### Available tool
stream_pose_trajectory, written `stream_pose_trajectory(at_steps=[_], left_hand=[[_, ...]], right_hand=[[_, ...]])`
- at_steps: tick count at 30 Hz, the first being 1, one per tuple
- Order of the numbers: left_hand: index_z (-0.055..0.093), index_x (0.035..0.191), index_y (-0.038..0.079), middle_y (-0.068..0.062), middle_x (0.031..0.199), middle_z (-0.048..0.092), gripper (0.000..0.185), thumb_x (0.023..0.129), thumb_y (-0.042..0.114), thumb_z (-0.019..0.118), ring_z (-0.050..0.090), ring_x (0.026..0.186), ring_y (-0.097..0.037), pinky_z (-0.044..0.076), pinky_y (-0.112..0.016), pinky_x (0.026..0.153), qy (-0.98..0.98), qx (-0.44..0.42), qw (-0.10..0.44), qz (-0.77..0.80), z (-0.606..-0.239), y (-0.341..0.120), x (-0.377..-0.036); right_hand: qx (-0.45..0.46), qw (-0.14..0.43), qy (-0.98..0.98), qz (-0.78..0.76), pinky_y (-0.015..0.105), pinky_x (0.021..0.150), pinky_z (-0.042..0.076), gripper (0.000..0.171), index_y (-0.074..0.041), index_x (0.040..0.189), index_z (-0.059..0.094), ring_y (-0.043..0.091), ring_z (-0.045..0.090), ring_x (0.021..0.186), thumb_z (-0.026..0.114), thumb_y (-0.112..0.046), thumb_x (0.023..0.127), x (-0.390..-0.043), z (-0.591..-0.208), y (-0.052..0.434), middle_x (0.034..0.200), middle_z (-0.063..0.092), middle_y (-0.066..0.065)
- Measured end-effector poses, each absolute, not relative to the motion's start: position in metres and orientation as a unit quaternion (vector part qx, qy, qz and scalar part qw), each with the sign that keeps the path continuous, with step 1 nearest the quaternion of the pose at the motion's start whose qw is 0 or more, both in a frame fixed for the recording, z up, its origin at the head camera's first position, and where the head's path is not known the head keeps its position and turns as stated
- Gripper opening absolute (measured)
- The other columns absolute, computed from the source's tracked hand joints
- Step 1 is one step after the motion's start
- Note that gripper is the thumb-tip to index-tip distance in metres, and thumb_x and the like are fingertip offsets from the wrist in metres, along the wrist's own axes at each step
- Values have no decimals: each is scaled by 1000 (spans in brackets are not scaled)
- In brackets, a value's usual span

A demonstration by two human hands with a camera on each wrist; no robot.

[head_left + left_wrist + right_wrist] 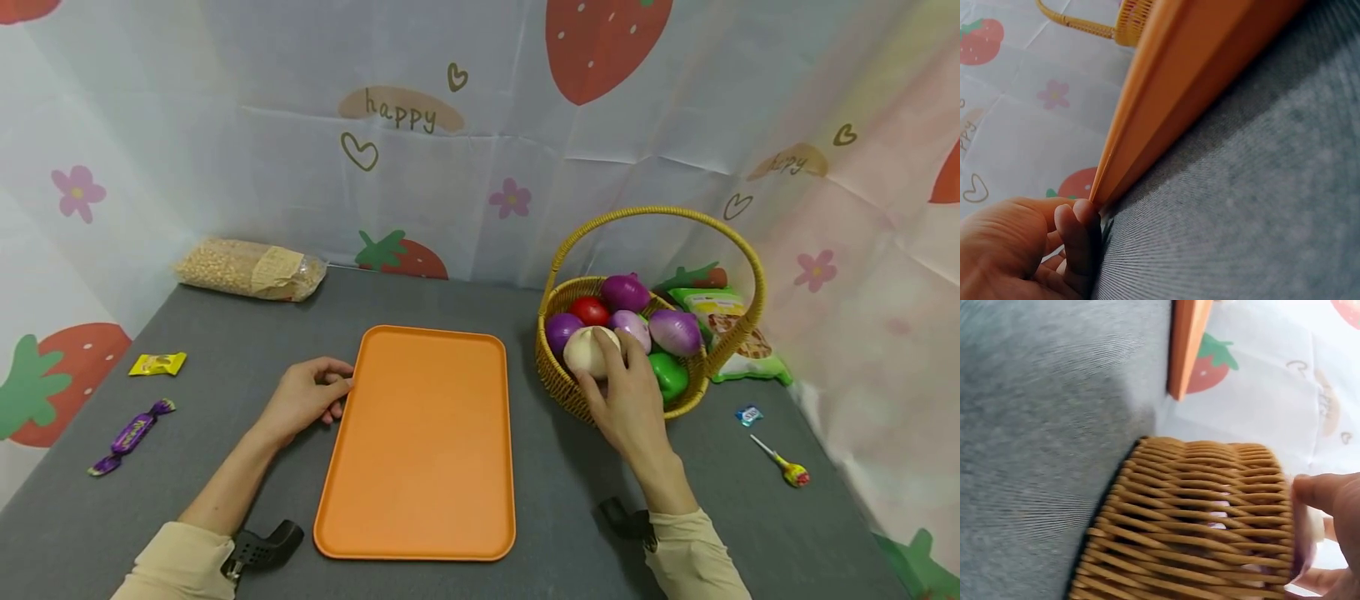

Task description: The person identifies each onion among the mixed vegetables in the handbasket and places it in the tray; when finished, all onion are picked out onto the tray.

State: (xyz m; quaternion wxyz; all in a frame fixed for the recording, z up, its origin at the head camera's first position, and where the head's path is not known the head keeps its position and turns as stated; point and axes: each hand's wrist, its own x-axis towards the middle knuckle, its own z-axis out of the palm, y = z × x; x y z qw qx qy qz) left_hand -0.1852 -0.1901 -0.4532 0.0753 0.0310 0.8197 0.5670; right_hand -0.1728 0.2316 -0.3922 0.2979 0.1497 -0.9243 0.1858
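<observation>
Orange tray (423, 442) lay centre with the left hand (303, 400) loosely curled touching its 9 o'clock edge, wicker basket (558, 379) at 3 o'clock, right hand (626, 396) cupping its white garlic bulb (587, 350), likely light, smooth, rigid: wrap around.

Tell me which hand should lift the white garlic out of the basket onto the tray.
Right. The right hand already curls around the garlic in the basket. The left hand rests at the tray edge, across the tray from the basket.
</observation>
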Motion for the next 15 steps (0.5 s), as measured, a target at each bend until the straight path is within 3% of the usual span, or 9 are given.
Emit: stream_pose_trajectory(at_steps=[11,15], left_hand=[[57,126,-5,-13,89,64,36,97,16,61,60,55,-12,55,-28,50,821,29,73,565,-453,-190,-185],[57,126,-5,-14,89,64,37,97,16,60,60,55,-12,55,-28,50,820,31,75,567,-453,-190,-184]], right_hand=[[218,350,-885,218,52,79,56,66,-5,132,55,39,55,103,85,-20,75,-148,-364,206,123,51,26],[261,337,-873,236,48,83,57,61,-5,130,56,35,56,103,80,-30,80,-134,-358,191,123,52,24]])
